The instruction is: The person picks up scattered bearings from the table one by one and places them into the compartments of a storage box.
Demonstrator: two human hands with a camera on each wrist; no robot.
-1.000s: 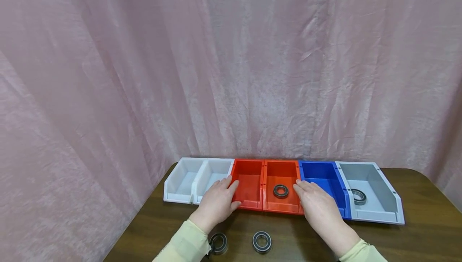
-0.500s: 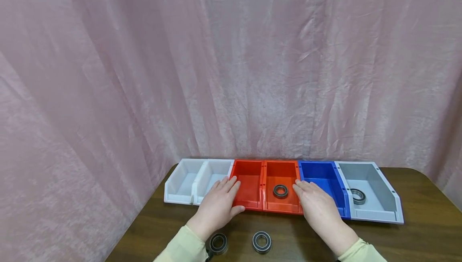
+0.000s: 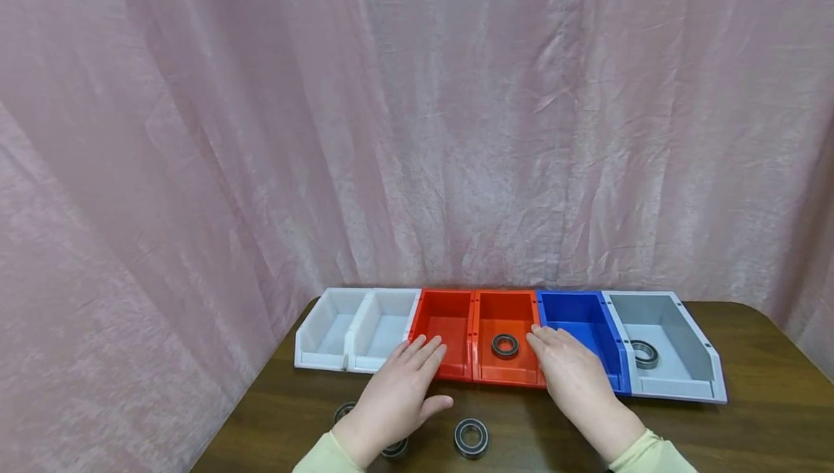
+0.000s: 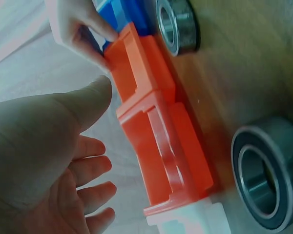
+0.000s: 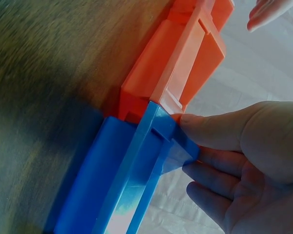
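My left hand (image 3: 395, 402) hovers with fingers extended and thumb out, holding nothing, at the front of the red bin (image 3: 449, 371). Beneath its wrist, two ball bearings are partly covered, one (image 3: 342, 411) to the left and one (image 3: 395, 450) by the thumb side. A further bearing (image 3: 460, 439) lies on the table between the hands. My right hand (image 3: 576, 379) pinches the adjoining side walls of the orange bin (image 5: 178, 63) and the blue bin (image 5: 151, 126), thumb on the orange side, fingers on the blue. One bearing (image 3: 496, 348) lies inside the orange bin.
Two white bins (image 3: 348, 357) end the row at left. At right the grey bin (image 3: 677, 388) holds a bearing (image 3: 646, 365). Behind the wooden table (image 3: 769, 371) hangs a pink curtain (image 3: 456, 132).
My left hand has drawn back toward me and slightly right from the red bin's left wall, its fingers straightening. A bearing left of its wrist has come into view. My right hand stays put.
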